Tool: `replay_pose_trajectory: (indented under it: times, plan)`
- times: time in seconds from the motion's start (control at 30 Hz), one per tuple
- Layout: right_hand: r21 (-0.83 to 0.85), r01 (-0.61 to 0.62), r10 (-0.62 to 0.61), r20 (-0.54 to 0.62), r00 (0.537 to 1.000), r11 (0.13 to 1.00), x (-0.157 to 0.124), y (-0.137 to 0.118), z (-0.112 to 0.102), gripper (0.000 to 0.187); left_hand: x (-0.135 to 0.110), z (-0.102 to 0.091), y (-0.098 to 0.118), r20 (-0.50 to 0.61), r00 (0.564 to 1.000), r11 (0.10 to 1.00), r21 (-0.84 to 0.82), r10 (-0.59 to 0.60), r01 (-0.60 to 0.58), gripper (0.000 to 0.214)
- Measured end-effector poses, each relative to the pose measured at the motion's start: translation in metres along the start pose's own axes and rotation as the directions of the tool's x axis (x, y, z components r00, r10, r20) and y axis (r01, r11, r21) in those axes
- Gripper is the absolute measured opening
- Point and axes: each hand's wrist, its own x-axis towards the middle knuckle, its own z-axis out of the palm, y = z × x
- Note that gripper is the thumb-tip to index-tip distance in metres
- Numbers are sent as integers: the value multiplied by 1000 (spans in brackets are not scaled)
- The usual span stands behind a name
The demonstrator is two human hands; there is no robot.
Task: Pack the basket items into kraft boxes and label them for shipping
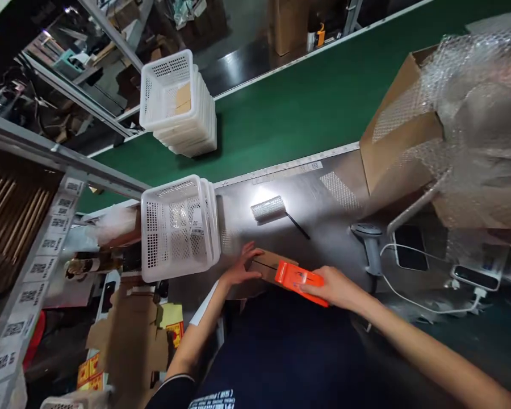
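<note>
Small cardboard box (267,263) sat at the counter's (323,210) near edge, just in front of the person's body. Left hand (242,267) lay flat on the box's left end, fingers spread, clasping nothing. Right hand (336,287) was closed around the orange tape dispenser (300,279), whose head rested on the box's right end. The dispenser's long axis ran along the near edge, pointing from the right hand toward the left, with the box between them. A stack of white baskets (179,227) stood just left of the box. The scanner (368,241) stood to the right and the silver roll (267,208) lay farther back.
</note>
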Motion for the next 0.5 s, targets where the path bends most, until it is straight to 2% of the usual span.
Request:
replay_pose_trajectory:
  times: [0.1, 0.2, 0.23, 0.3, 0.37, 0.43, 0.5]
  plan:
    - [-80, -67, 74, 95, 993, 995, -18, 34, -24, 49, -2, -4, 2, 20, 1000, 995, 95, 1, -3, 74]
    - [-48, -85, 92, 161, 983, 995, -17, 66, -29, 45, -10, -4, 9, 17, 1000, 960, 279, 6, -10, 75]
    - [-19, -76, 78, 178, 981, 997, -13, 74, -26, 44, -13, -2, 11, 8, 1000, 924, 382, 12, -14, 75]
    - [48, -43, 32, 210, 977, 998, 2, 83, -15, 43, -20, 6, 17, 7, 999, 796, 604, 47, -41, 77]
    - [104, -4, -21, 238, 971, 995, 20, 86, -1, 44, -24, 18, 23, 90, 991, 643, 753, 103, -136, 80]
    - [120, 21, -49, 236, 970, 992, 35, 87, 11, 45, -23, 30, 27, 235, 961, 538, 797, 143, -275, 80]
    - [117, 38, -63, 219, 974, 992, 42, 92, 17, 46, -18, 38, 30, 332, 928, 484, 793, 168, -371, 75]
